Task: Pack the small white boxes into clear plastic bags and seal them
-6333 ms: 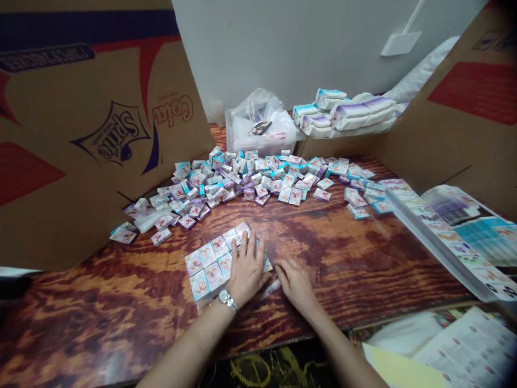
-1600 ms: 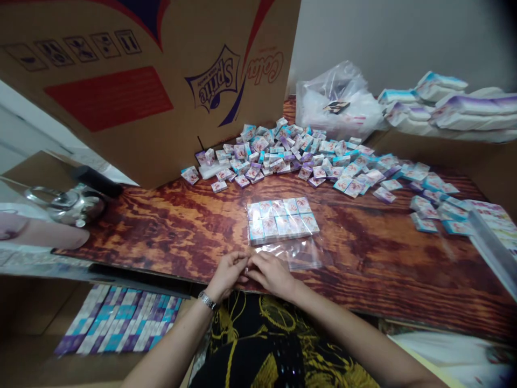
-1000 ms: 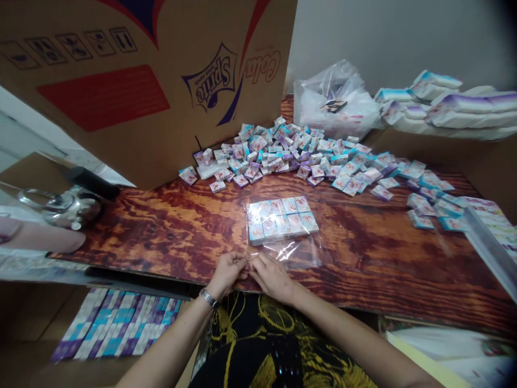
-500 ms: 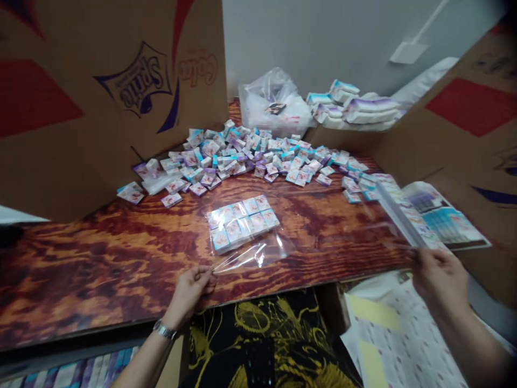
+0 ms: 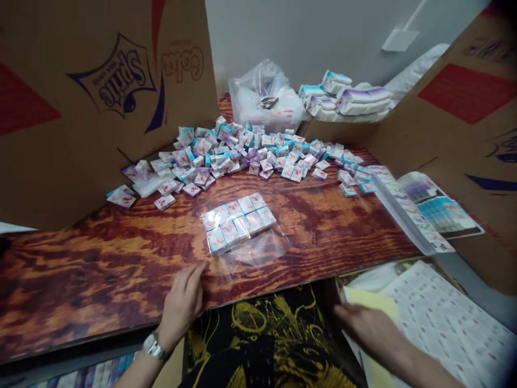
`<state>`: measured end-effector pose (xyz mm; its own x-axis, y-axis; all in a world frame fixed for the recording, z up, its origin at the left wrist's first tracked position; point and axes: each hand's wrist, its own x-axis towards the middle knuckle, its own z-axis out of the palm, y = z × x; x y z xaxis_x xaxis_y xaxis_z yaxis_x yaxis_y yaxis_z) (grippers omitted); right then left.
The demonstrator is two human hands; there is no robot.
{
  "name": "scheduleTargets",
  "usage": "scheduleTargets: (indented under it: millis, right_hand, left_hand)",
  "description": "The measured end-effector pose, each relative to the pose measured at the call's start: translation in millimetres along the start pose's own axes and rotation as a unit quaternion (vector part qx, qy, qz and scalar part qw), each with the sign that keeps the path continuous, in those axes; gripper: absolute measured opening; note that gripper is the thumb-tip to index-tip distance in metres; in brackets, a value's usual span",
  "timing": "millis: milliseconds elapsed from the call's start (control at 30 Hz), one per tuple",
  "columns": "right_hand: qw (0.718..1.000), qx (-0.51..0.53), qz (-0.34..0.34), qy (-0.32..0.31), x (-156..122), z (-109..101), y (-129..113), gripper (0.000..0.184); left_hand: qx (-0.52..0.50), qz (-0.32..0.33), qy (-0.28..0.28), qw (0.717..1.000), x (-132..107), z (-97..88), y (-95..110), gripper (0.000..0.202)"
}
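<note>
A flat clear plastic bag on the wooden table holds a neat block of small white, teal and purple boxes, and its loose clear end lies towards me. My left hand rests at the table's front edge, just below the bag's corner, with fingers apart and holding nothing. My right hand, blurred, is off the table over a yellow sheet and a printed paper. A loose heap of the same small boxes lies farther back, beyond reach of either hand's present spot.
Cardboard panels stand along the left and right of the table. A long clear sleeve of printed sheets lies at the right. A plastic bag in a clear tub and stacked packs stand at the back.
My left hand has let go of the bag's edge and moved down towards me. My right hand has left the clear sleeve and dropped to the papers below the table edge.
</note>
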<state>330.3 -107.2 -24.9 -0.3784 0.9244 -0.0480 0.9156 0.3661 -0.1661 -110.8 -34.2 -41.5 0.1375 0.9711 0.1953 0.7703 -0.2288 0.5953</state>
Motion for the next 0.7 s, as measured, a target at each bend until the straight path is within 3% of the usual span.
scheduleTargets:
  millis: [67, 133, 300, 467, 700]
  right_hand:
    - [0.997, -0.048, -0.059, 0.008, 51, -26, 15, 0.036]
    - [0.991, -0.077, -0.107, 0.036, 102, -38, 24, 0.041]
    - [0.96, -0.057, -0.272, 0.04, 195, -13, 31, 0.048]
    - [0.927, 0.005, -0.367, 0.077, 230, 9, 30, 0.029]
    - [0.915, 0.173, -0.332, 0.148, 240, 8, 26, 0.016]
  left_hand:
    - [0.133, 0.146, -0.001, 0.98, 2, 1.4, -5, 0.046]
    - [0.202, 0.228, -0.004, 0.952, 8, 4.1, -7, 0.053]
    - [0.236, 0.336, 0.018, 0.912, 33, 10.8, -2, 0.05]
    - [0.212, 0.354, -0.004, 0.911, 48, 17.4, 1, 0.037]
    - [0.099, 0.306, -0.017, 0.947, 51, 16.9, -5, 0.027]
